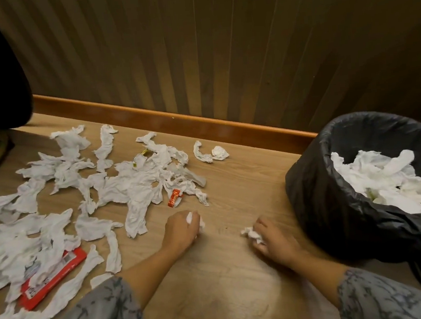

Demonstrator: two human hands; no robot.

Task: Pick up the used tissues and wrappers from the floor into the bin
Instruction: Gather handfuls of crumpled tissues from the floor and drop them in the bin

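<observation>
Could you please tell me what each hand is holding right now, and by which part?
The left hand grips a crumpled tissue, mostly hidden in its fist. The right hand grips another tissue wad by its near end.

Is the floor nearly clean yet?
Not yet. The black-lined bin already holds a heap of white tissues. The left hand and right hand each grip a crumpled tissue. Many tissues, a small orange wrapper and a big red wrapper remain.
</observation>
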